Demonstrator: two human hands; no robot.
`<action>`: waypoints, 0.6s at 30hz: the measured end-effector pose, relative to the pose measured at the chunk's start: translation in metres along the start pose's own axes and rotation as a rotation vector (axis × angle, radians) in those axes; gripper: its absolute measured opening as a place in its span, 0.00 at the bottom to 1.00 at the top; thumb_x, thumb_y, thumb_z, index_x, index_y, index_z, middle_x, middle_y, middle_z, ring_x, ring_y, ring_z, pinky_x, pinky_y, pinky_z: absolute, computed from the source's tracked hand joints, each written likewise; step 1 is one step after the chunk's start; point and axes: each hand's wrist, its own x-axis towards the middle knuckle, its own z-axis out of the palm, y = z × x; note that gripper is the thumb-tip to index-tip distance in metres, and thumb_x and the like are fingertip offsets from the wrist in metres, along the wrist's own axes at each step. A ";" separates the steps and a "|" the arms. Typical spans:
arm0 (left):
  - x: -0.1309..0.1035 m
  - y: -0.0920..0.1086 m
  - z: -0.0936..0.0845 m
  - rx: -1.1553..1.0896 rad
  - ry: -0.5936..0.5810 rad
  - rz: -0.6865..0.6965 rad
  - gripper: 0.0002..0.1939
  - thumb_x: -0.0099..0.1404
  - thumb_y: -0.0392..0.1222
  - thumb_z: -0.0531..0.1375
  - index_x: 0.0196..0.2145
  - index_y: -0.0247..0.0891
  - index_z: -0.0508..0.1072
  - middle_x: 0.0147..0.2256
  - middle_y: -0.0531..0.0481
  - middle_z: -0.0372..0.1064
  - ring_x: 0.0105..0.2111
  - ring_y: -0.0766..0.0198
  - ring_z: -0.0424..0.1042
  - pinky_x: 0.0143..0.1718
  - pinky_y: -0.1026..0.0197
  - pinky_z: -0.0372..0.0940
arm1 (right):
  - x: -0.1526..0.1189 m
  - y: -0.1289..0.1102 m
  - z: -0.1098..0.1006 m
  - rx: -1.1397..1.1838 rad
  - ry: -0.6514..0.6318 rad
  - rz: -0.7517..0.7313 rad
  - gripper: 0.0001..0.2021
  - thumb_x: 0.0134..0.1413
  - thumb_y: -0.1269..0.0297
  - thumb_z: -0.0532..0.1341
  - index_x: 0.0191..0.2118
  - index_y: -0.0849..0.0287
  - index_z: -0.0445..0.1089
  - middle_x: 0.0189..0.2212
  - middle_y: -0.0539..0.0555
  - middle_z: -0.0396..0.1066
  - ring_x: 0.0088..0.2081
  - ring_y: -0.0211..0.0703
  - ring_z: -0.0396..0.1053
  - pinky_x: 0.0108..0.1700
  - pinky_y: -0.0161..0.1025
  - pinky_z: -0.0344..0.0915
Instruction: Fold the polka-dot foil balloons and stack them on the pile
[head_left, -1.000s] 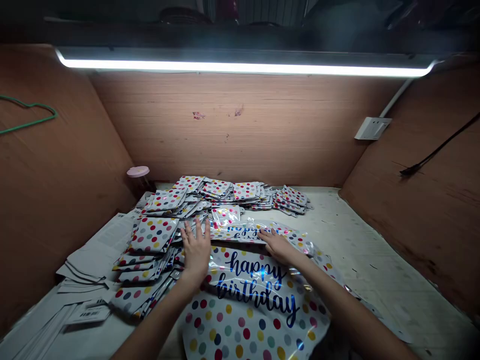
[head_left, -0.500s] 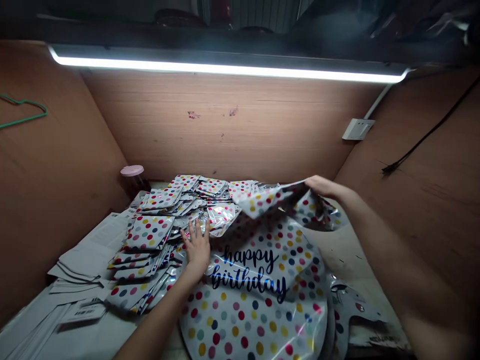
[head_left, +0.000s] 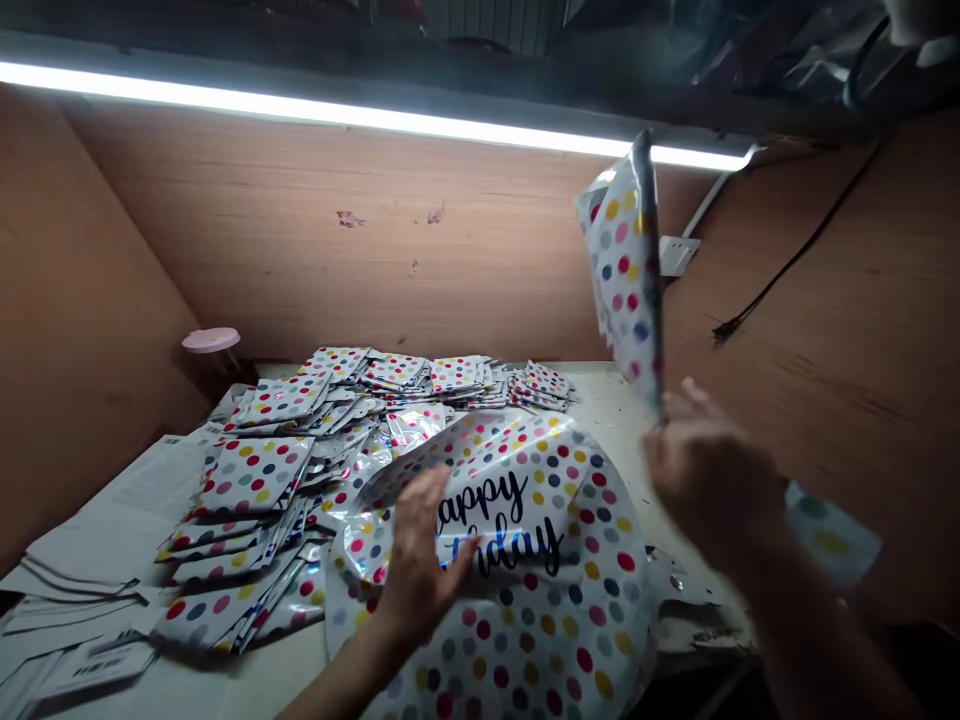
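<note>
Wooden booth: right hand tight round folded foil, left hand spread, perhaps against lettered foil.

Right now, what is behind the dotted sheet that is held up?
Behind the dotted sheet, the wooden wall, light tube and white socket show partly; the parts it covers cannot be seen.

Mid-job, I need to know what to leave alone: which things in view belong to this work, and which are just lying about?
Belongs, judging by hands and pattern:
dotted piece in the right hand
happy birthday sheet beneath the left hand
folded dotted packets

Probably just about:
pink-lidded container
black cable
barcoded papers (role unclear)
</note>
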 end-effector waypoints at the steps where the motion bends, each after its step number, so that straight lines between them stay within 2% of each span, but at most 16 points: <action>1: -0.007 0.011 0.004 -0.228 -0.161 0.003 0.36 0.64 0.56 0.55 0.65 0.43 0.52 0.62 0.40 0.53 0.62 0.45 0.53 0.60 0.43 0.54 | -0.031 -0.025 0.027 -0.013 0.081 -0.086 0.29 0.58 0.65 0.51 0.64 0.69 0.51 0.60 0.71 0.58 0.65 0.77 0.37 0.60 0.72 0.43; 3: -0.014 0.022 0.017 -0.641 -0.420 -0.081 0.39 0.62 0.60 0.57 0.65 0.43 0.52 0.60 0.39 0.58 0.56 0.47 0.64 0.54 0.47 0.64 | -0.086 -0.069 0.087 0.054 0.122 -0.222 0.38 0.53 0.69 0.54 0.68 0.63 0.39 0.62 0.67 0.56 0.66 0.75 0.30 0.58 0.75 0.44; 4: -0.014 0.021 0.026 -0.787 -0.463 -0.165 0.40 0.61 0.60 0.59 0.65 0.42 0.51 0.60 0.39 0.59 0.54 0.48 0.66 0.52 0.49 0.66 | -0.109 -0.084 0.116 0.087 0.107 -0.246 0.41 0.52 0.70 0.54 0.69 0.63 0.35 0.62 0.68 0.56 0.66 0.75 0.30 0.56 0.77 0.47; 5: -0.012 0.015 0.034 -0.880 -0.445 -0.269 0.41 0.60 0.59 0.60 0.65 0.41 0.52 0.59 0.39 0.60 0.53 0.49 0.67 0.52 0.50 0.66 | -0.129 -0.095 0.141 0.103 0.078 -0.231 0.41 0.53 0.69 0.54 0.69 0.64 0.32 0.61 0.69 0.57 0.66 0.76 0.33 0.54 0.77 0.50; 7: -0.005 -0.005 0.049 -0.930 -0.330 -0.511 0.37 0.59 0.55 0.63 0.61 0.38 0.59 0.56 0.39 0.65 0.52 0.51 0.69 0.53 0.51 0.65 | -0.157 -0.102 0.174 0.113 -0.033 -0.239 0.40 0.54 0.63 0.56 0.69 0.66 0.37 0.58 0.72 0.61 0.64 0.78 0.40 0.51 0.76 0.56; 8: 0.000 -0.017 0.053 -0.918 -0.274 -0.619 0.33 0.58 0.52 0.64 0.57 0.35 0.64 0.54 0.38 0.67 0.52 0.51 0.69 0.54 0.52 0.65 | -0.165 -0.100 0.180 0.118 -0.098 -0.265 0.39 0.54 0.59 0.58 0.68 0.65 0.43 0.58 0.71 0.62 0.64 0.78 0.43 0.51 0.73 0.59; 10: 0.009 -0.040 0.055 -0.891 -0.229 -0.754 0.29 0.56 0.49 0.66 0.51 0.31 0.69 0.51 0.36 0.70 0.50 0.51 0.71 0.53 0.51 0.65 | -0.166 -0.088 0.175 0.127 -0.210 -0.354 0.33 0.55 0.55 0.58 0.65 0.61 0.53 0.60 0.67 0.60 0.64 0.73 0.45 0.53 0.67 0.62; 12: 0.017 -0.057 0.049 -0.898 -0.310 -0.804 0.30 0.50 0.45 0.70 0.48 0.30 0.70 0.49 0.35 0.71 0.48 0.49 0.73 0.51 0.50 0.67 | -0.152 -0.072 0.157 0.120 -0.261 -0.445 0.26 0.58 0.63 0.56 0.62 0.58 0.58 0.64 0.61 0.53 0.66 0.66 0.41 0.56 0.62 0.61; 13: 0.022 -0.062 0.044 -0.905 -0.380 -0.823 0.32 0.46 0.44 0.72 0.48 0.30 0.71 0.48 0.36 0.72 0.46 0.48 0.73 0.49 0.49 0.68 | -0.142 -0.063 0.148 0.113 -0.278 -0.506 0.27 0.57 0.70 0.54 0.63 0.58 0.57 0.66 0.58 0.49 0.67 0.63 0.38 0.58 0.61 0.59; 15: 0.030 -0.065 0.037 -0.929 -0.529 -0.863 0.35 0.41 0.42 0.74 0.47 0.31 0.71 0.45 0.36 0.74 0.44 0.47 0.75 0.47 0.48 0.69 | -0.121 -0.049 0.138 0.115 -0.330 -0.670 0.33 0.53 0.79 0.52 0.66 0.57 0.52 0.67 0.55 0.44 0.68 0.58 0.34 0.61 0.60 0.55; 18: 0.035 -0.060 0.034 -0.981 -0.654 -0.876 0.37 0.38 0.40 0.75 0.47 0.30 0.72 0.44 0.36 0.75 0.44 0.46 0.74 0.47 0.47 0.69 | -0.104 -0.036 0.146 0.170 -0.369 -0.897 0.35 0.55 0.79 0.52 0.68 0.56 0.45 0.67 0.55 0.45 0.68 0.54 0.37 0.63 0.59 0.54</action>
